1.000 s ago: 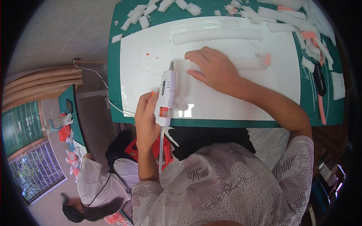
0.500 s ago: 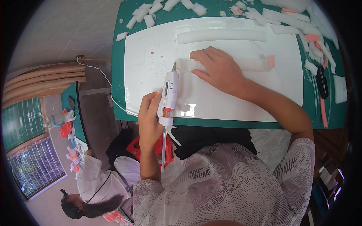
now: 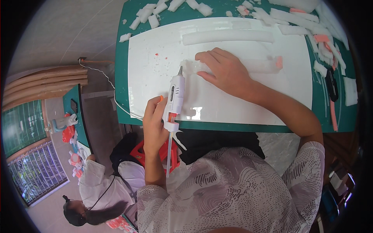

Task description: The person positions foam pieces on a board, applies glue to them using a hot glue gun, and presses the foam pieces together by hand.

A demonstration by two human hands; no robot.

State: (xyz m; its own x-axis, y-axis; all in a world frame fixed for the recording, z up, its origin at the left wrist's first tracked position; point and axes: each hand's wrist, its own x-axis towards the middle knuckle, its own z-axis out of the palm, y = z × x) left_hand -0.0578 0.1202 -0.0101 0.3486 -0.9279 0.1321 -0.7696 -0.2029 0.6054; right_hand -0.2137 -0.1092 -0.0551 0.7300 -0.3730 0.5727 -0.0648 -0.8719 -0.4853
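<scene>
My left hand point(image 3: 154, 128) is closed around the handle of a white hot glue gun point(image 3: 176, 93) with an orange trigger. A clear glue stick point(image 3: 169, 155) sticks out of its back end. The metal nozzle points away from me, close beside the left end of a white foam strip point(image 3: 264, 66). Fingers and thumb of my right hand point(image 3: 229, 73) grip that strip near its left end, and the hand hides its middle. At the strip's right end sits a pink foam piece point(image 3: 279, 62). Beyond it lies another white foam strip point(image 3: 229, 37).
A white board point(image 3: 151, 89) covers much of the green tabletop point(image 3: 123, 77). Foam scraps point(image 3: 145, 15) lie along the far edge and right side, near a black-handled tool point(image 3: 332, 85). A white cord point(image 3: 112, 83) runs off the left edge. At the lower left another person point(image 3: 103, 186) sits at a second table.
The glue gun's nozzle has drawn back very slightly toward me from the foam strip's left end. My right hand stays on the strip.
</scene>
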